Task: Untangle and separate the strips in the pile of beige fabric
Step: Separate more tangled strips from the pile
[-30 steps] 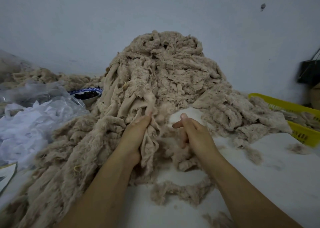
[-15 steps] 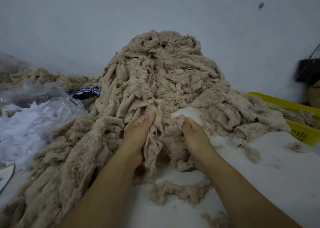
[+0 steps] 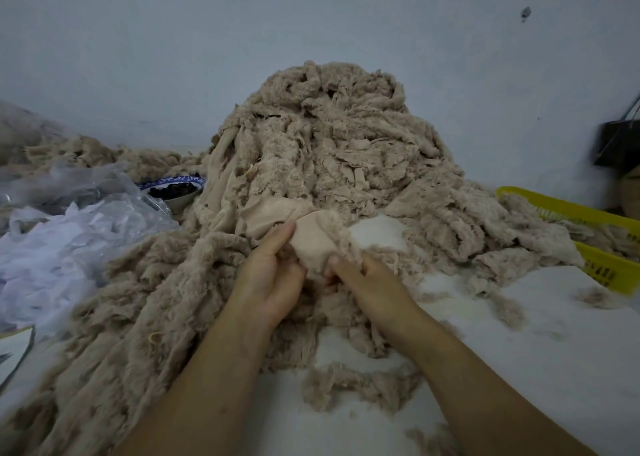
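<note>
Bench: We see a white bench carrying everything. Bare patches of it show at the near right and in a small gap just behind the hands.
Wall: A pale blue-grey wall rises directly behind the heap, with two small dark marks high up.
Pile: The pile of beige fabric is heaped against the wall at the middle of the bench's far edge. Its skirts spill toward the near left corner and out to the right.
Strip: A smooth beige strip lies at the near foot of the pile, held between both hands. Its upper end runs into the tangle.
Left grip: The left grip holds the strip's left side with fingers curled in and the thumb laid up along the cloth.
Right grip: The right grip pinches the strip's lower right edge. We cannot see its fingertips, which are under the fabric.
Loose tuft: A frayed beige tuft lies on the bench between the forearms.
Basket: A yellow plastic basket sits at the bench's right edge with beige fabric in it. The pile's skirt reaches its rim.
Bag: A clear plastic bag of white scraps lies on the left side.
Bowl: A blue-and-white bowl with dark contents stands between the bag and the pile.
Far right: A black object stands by the wall, and we cannot tell what it is.
</note>
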The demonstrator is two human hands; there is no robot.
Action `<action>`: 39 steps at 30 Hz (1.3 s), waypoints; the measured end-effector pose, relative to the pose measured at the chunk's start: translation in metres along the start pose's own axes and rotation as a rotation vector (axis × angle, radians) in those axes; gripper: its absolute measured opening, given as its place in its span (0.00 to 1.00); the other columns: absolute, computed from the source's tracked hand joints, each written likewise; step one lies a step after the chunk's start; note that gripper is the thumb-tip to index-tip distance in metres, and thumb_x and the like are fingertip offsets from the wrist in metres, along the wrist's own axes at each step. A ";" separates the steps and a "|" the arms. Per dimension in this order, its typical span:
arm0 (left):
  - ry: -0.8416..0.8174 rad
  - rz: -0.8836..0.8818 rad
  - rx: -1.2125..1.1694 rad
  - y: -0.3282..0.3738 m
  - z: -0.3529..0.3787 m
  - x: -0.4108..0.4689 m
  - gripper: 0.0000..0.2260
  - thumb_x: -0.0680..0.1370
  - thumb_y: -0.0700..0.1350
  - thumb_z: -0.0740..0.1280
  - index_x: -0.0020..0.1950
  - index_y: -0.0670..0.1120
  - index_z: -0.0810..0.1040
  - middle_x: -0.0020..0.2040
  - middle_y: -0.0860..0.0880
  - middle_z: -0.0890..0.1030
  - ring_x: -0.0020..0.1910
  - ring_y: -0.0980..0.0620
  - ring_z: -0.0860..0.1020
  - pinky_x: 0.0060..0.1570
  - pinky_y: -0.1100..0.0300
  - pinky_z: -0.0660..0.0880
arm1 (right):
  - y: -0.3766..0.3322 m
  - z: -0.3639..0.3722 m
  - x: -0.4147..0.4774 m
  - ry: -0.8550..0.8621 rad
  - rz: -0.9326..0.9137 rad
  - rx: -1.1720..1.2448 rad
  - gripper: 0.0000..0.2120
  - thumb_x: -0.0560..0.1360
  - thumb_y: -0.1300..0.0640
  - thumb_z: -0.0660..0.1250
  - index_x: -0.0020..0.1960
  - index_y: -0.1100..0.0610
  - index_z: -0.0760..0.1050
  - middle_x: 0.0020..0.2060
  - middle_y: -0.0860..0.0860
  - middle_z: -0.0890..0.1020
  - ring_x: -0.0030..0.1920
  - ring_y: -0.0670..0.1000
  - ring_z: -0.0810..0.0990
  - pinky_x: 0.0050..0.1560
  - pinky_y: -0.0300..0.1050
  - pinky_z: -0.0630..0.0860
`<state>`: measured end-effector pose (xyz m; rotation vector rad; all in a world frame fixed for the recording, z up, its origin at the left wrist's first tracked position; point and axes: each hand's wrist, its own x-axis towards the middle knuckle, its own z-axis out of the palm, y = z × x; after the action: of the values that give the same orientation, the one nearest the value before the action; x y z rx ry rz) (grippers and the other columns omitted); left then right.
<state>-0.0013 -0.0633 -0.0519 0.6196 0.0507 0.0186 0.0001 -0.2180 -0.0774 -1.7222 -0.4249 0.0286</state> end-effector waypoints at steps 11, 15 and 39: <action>0.079 0.012 0.280 -0.005 0.004 -0.001 0.08 0.80 0.33 0.62 0.49 0.39 0.80 0.49 0.36 0.84 0.44 0.43 0.85 0.42 0.48 0.83 | 0.004 -0.011 0.010 0.237 0.126 0.190 0.27 0.82 0.39 0.52 0.36 0.43 0.84 0.38 0.47 0.87 0.39 0.45 0.84 0.51 0.49 0.78; 0.158 0.028 0.305 0.003 0.002 0.000 0.07 0.81 0.37 0.63 0.55 0.42 0.80 0.47 0.40 0.85 0.39 0.48 0.84 0.38 0.54 0.83 | 0.002 -0.024 0.014 0.390 0.141 0.390 0.27 0.85 0.48 0.51 0.36 0.57 0.80 0.30 0.51 0.83 0.28 0.46 0.80 0.40 0.45 0.75; -0.246 0.190 0.855 -0.014 0.005 -0.011 0.27 0.80 0.32 0.60 0.61 0.65 0.78 0.65 0.56 0.79 0.61 0.58 0.79 0.54 0.61 0.79 | -0.005 -0.020 0.004 0.084 -0.145 -0.130 0.10 0.79 0.46 0.65 0.56 0.31 0.69 0.59 0.35 0.73 0.52 0.30 0.74 0.43 0.24 0.72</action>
<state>-0.0119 -0.0782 -0.0559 1.4753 -0.2530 0.1079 0.0078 -0.2349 -0.0675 -1.8090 -0.4968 -0.1789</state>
